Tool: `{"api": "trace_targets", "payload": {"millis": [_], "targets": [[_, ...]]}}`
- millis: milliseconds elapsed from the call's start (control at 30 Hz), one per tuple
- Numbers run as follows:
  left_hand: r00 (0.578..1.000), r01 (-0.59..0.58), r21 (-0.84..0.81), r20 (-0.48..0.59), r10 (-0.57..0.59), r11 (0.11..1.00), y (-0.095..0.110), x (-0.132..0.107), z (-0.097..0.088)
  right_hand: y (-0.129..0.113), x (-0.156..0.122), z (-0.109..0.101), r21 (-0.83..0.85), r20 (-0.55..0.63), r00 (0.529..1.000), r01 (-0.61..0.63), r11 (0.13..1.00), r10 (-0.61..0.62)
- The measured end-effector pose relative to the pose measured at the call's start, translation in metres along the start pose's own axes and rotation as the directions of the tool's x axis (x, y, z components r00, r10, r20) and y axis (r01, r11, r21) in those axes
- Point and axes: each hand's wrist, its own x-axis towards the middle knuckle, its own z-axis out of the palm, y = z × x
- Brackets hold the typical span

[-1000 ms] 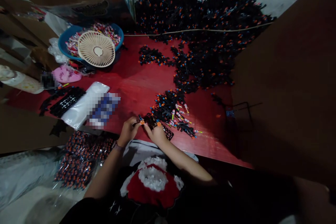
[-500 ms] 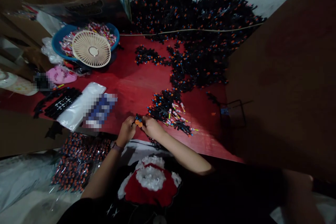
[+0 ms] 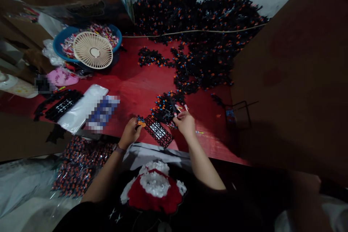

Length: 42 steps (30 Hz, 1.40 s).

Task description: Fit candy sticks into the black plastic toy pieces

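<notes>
My left hand is closed at the near edge of the red table, gripping one end of a black lattice panel. Orange discs and small blue rings show at its fingers. The panel slants down to the right, with a whitish rectangle at its middle. To the right, my right hand pinches a thin black piece with a pink-and-white end, small and partly hidden by the fingers. Just beyond both hands lies a pile of small black plastic parts with orange and blue tips.
Larger heaps of black parts line the wall under a pale cord. A blue basin with a cream fan cover stands back left. Clear plastic bags lie left; cardboard rises right. Packed bags sit below.
My right hand has left the left hand's side and moved right, to the pile's near right edge. The lattice panel now shows spread beside my left hand, which has barely moved.
</notes>
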Motion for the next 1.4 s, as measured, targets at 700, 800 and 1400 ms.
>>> {"api": "trace_targets", "payload": {"millis": [700, 800, 1400], "targets": [[1.000, 0.001, 0.002, 0.002, -0.001, 1.000, 0.007, 0.000, -0.001, -0.028, -0.068, 0.097, 0.035, 0.317, 0.880, 0.361, 0.932, -0.353], [1.000, 0.008, 0.015, 0.005, -0.008, 1.000, 0.006, 0.001, 0.000, -0.035, -0.069, 0.096, -0.101, 0.340, 0.862, 0.431, 0.897, -0.376], [0.996, -0.076, 0.063, -0.050, 0.079, 0.995, -0.004, 0.003, 0.005, -0.038, -0.071, 0.055, 0.078, 0.311, 0.813, 0.494, 0.866, -0.492]]}}
